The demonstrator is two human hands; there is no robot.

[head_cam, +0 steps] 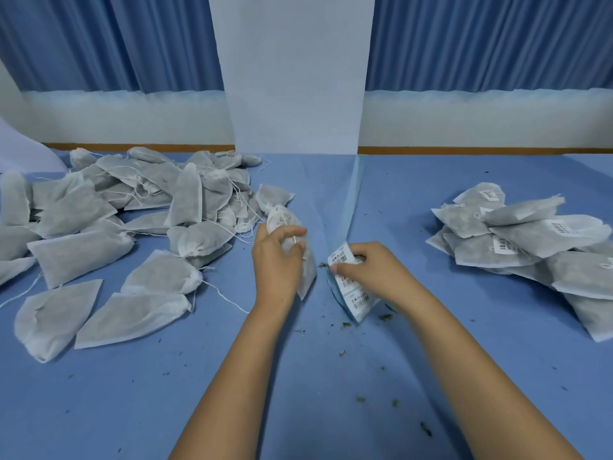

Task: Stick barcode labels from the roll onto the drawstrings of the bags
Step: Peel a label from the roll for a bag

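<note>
Over the blue table [99, 410], your left hand [278, 257] grips one bag [307, 270] near its neck, the drawstring [294, 240] at the fingers. Your right hand [368, 267] pinches the label strip [356, 298] just beside it. I think a peeled label may fold on itself, or catch the cloth instead of the thin string.

The bags [99, 227] are showing a matt, slightly fuzzy white non-woven cloth, with drawstrings [225, 297] of thin white string. The label strip [356, 293] is looking like smooth white paper on a shinier bluish backing. The table cover [431, 360] is lying as matt blue fabric against a wooden edge strip [464, 150].
</note>
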